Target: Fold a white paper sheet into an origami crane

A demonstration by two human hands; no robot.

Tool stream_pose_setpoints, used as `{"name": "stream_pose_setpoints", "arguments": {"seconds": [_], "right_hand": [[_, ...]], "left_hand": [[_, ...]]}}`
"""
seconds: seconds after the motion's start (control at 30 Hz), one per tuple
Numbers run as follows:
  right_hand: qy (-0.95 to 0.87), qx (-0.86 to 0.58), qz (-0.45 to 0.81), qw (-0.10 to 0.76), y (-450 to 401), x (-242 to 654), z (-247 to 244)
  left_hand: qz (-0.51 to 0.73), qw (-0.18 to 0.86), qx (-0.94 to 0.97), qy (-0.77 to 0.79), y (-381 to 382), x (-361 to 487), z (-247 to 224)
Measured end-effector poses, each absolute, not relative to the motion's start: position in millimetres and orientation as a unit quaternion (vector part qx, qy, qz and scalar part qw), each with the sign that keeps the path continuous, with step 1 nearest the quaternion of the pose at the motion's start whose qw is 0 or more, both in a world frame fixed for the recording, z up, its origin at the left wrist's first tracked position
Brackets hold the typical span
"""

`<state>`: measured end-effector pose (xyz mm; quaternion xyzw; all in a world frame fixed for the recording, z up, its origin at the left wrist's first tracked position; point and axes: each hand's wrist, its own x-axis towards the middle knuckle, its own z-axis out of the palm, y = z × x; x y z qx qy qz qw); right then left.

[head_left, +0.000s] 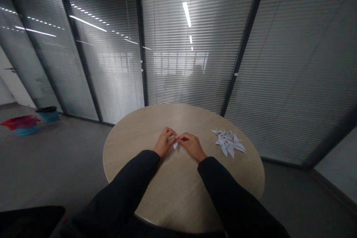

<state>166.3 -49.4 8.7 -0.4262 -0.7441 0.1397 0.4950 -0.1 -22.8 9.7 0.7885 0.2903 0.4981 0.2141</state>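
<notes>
While your left hand (pixel 166 142) and right hand (pixel 192 146) meet over the middle of the worktop (pixel 178 189), the folded paper piece (pixel 175 145) sits pinched between them. Only its white pointed tip shows below your fingers (pixel 170 132); the rest is hidden, so you can't read the fold from this view. Fingers on both hands are curled closed on the paper, with the fingertips of the two hands almost meeting around it. Can't tell whether the paper touches the worktop.

Your black sleeves (pixel 124 186) come in over the near edge, one per arm, and cover both forearms up to the wrists.

To the right of your right hand, apart from it, is a loose pile of folded paper pieces (pixel 228 142), white and pointed, lying flat on the worktop near its far-right edge. The worktop is round, with a pale wood grain.

Beyond it stands a glass partition (pixel 184 59) with slatted blinds and dark frames, reflecting strip lights. Off to your left on the grey floor (pixel 64 160), a teal bin (pixel 48 116) with a black rim stands by the glass, just beside a blue tub (pixel 28 130) with red cloth (pixel 20 122) on top. Further left is a white door (pixel 12 81).
</notes>
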Motion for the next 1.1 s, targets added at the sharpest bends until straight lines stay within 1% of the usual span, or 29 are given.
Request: {"name": "stream_pose_setpoints", "arguments": {"seconds": [0.27, 0.57, 0.9, 1.0, 1.1], "right_hand": [[-0.742, -0.435, 0.178, 0.478, -51.2, 165.3, 10.6], [-0.774, -0.423, 0.107, 0.458, -49.7, 167.6, 11.1], [-0.786, -0.385, 0.118, 0.469, -53.6, 166.3, 15.3], [-0.777, -0.387, 0.112, 0.483, -53.9, 165.6, 15.9], [-0.755, -0.4, 0.089, 0.512, -54.2, 165.9, 17.5]], "left_hand": [[0.459, 0.205, 0.82, 0.273, -28.9, -1.0, 11.1], [0.458, 0.224, 0.801, 0.315, -22.2, -4.1, 9.3], [0.445, 0.241, 0.813, 0.29, -23.0, -3.7, 11.9], [0.452, 0.269, 0.797, 0.296, -22.0, -3.0, 11.3], [0.465, 0.365, 0.747, 0.305, -21.5, -1.7, 10.2]]}}
